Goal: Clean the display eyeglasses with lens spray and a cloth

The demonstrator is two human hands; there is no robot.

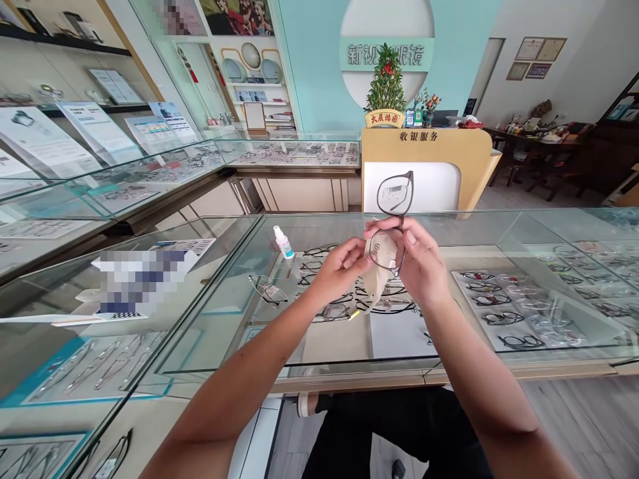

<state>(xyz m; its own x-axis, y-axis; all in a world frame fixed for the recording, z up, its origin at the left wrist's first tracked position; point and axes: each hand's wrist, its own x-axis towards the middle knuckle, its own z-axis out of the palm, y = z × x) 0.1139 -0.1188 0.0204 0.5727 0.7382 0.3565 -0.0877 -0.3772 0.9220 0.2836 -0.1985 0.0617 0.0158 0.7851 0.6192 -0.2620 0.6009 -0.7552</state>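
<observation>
Since the dark thin-rimmed eyeglasses (394, 196) look light, stiff but easily bent, take them by bridge or rim; lenses may smear. They're on end above the clear glass tabletop (319, 229): right hand (424, 263) pinching near the bridge, left hand (344, 263) pinching the lower rim, thin beige cloth (375, 285) hanging between. Behind: pale-teal wall (314, 66), light-wood cashier stand (476, 159).

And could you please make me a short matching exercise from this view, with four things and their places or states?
Things:
1. dark-rimmed glasses
2. beige cloth
3. white bottle
4. leafy plant

Places or states:
A. upright on the glass counter
B. on the cash desk
C. held up, one lens above the other
D. hanging partly behind a lens

Pairs: 1-C, 2-D, 3-A, 4-B
</observation>
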